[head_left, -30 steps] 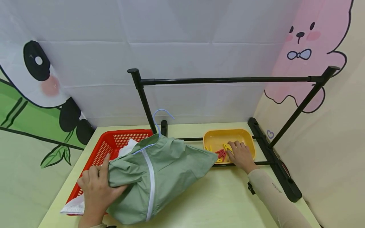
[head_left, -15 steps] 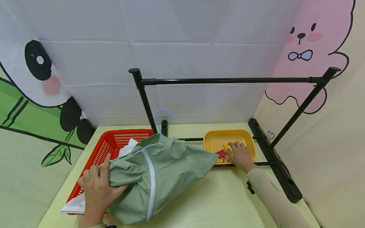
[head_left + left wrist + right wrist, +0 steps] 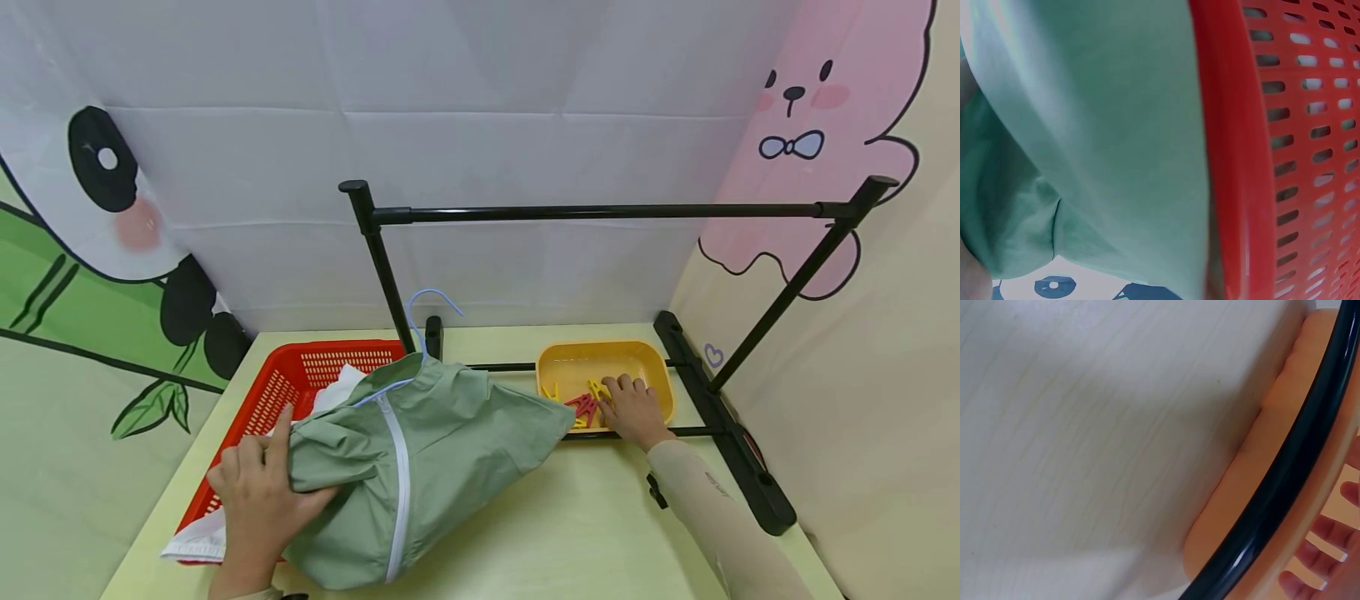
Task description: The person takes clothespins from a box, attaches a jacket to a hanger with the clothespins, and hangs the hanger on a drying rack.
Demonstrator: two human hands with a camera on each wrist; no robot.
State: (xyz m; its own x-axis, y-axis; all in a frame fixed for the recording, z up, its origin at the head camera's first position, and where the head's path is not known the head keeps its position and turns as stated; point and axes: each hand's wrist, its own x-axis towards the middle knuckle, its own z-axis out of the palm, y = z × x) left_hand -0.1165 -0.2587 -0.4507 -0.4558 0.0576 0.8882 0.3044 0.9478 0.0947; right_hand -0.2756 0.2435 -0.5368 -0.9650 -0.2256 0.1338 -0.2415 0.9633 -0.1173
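A green jacket (image 3: 450, 450) with a pale zip lies on a blue hanger (image 3: 431, 296), partly over the red basket (image 3: 273, 392). My left hand (image 3: 255, 492) rests at the jacket's left side, thumb and index finger spread and the thumb lying on the cloth. In the left wrist view the green cloth (image 3: 1129, 137) hangs beside the basket's rim (image 3: 1235, 150). My right hand (image 3: 636, 410) reaches into the yellow tray (image 3: 555, 358), fingers loosely bent beside a yellow clothespin (image 3: 596, 388) and a red clothespin (image 3: 583, 406). Its fingers (image 3: 1329, 532) show past the tray's rim.
A black clothes rack (image 3: 600, 212) stands across the table, its lower bar (image 3: 693, 431) passing in front of the tray. White cloth (image 3: 202, 537) hangs out of the basket at the front. Walls with cartoon prints close off the back and sides.
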